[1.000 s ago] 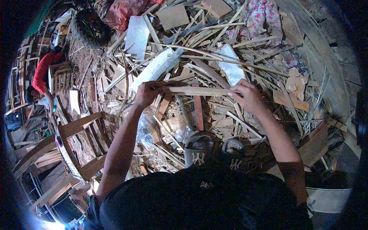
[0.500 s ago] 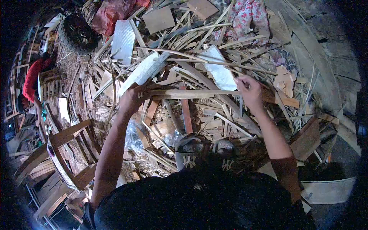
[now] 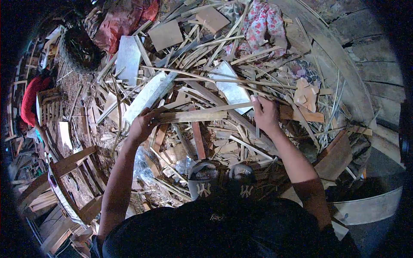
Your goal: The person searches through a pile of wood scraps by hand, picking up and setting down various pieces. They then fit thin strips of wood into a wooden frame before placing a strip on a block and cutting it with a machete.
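My left hand is closed around the left ends of two wooden strips. The shorter, wider wooden strip points right and its far end is free. Above it, a longer, thinner wooden strip slants up to my right hand, which pinches its right end. Both strips are held over a heap of scrap wood, and how their left ends sit inside my left fist is hidden. Behind my right hand lies a pale, whitish panel; a long whitish board lies just beyond my left hand.
Scrap sticks cover the ground around my shoes. A slatted wooden frame stands at left, near a person in a red top. A tyre lies at upper left; a pale-rimmed container stands at lower right.
The strips lined up as one bar before; now they fan apart, the shorter one's right end free. My right hand has come a little closer to my left. The view has shifted slightly.
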Action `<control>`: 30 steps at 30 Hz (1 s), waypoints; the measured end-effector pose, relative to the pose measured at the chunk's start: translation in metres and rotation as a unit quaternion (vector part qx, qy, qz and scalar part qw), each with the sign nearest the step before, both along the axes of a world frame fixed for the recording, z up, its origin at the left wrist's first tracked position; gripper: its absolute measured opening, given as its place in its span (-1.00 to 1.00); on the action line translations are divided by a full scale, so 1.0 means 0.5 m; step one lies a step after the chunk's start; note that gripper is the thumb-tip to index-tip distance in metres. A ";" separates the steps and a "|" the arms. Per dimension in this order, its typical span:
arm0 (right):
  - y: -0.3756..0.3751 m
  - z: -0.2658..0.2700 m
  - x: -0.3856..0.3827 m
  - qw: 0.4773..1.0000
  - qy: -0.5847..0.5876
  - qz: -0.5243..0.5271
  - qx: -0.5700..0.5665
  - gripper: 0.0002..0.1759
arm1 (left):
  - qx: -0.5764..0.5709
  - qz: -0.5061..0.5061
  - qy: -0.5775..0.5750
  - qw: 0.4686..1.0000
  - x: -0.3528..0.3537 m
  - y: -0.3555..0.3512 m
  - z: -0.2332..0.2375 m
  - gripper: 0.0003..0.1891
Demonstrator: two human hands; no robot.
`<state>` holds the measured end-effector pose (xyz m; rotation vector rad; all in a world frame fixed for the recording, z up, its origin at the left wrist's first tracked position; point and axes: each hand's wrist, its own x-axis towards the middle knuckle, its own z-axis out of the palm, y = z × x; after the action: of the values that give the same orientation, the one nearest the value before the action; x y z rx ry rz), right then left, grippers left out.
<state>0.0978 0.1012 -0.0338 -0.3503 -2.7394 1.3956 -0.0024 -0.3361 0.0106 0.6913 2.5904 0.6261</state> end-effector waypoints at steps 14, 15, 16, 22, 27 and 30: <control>0.041 0.028 -0.075 0.997 0.013 -0.009 -0.069 -0.74 | 0.014 0.117 -0.005 0.993 -0.081 0.014 0.034 -0.81; 0.047 0.031 -0.094 0.996 0.044 0.000 -0.075 -0.75 | 0.004 0.101 0.031 0.994 -0.096 0.028 0.053 -0.84; 0.051 0.035 -0.110 0.994 0.074 0.009 -0.082 -0.76 | 0.021 0.091 0.054 0.994 -0.116 0.021 0.044 -0.84; 0.089 0.047 -0.214 0.995 0.090 0.029 0.029 -0.82 | 0.054 0.070 0.183 0.979 -0.204 0.053 0.052 -0.86; 0.100 0.051 -0.265 0.975 0.140 0.053 0.164 -0.76 | 0.048 0.071 0.149 0.985 -0.229 0.092 0.059 -0.86; 0.116 0.022 -0.275 0.956 0.160 0.080 0.232 -0.66 | 0.060 0.060 0.144 0.986 -0.224 0.090 0.047 -0.85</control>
<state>-0.0396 0.1593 -0.0230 0.1154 -2.7401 0.7053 -0.1143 -0.2909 0.0340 0.7139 2.8973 0.7756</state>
